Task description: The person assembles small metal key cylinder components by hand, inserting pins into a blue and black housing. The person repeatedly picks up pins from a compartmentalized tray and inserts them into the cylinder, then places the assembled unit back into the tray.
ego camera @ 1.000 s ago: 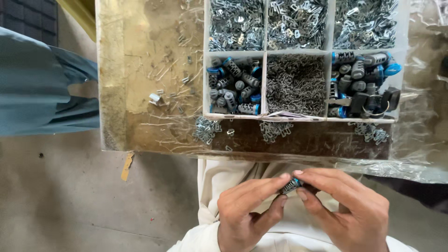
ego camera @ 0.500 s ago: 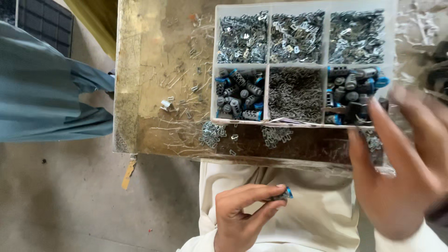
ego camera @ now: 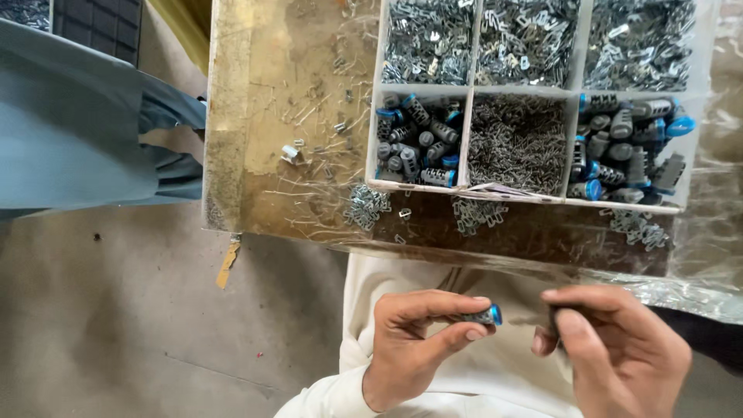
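1. The left hand (ego camera: 414, 340) pinches a small grey cylinder with a blue cap (ego camera: 485, 316) over the lap
2. The right hand (ego camera: 619, 352) is closed on a dark piece (ego camera: 554, 319), mostly hidden
3. Beyond, a white divided tray (ego camera: 534, 97) of metal clips and capped cylinders sits on a plastic-covered table (ego camera: 294, 116)

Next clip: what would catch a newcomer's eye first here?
Probably the white divided tray on the worn workbench at the top: its compartments hold heaps of small silvery metal clips and grey cylinders with blue caps. Below it, over the person's lap, the left hand pinches one such blue-capped cylinder, while the right hand holds a small dark part that is mostly hidden by its fingers.
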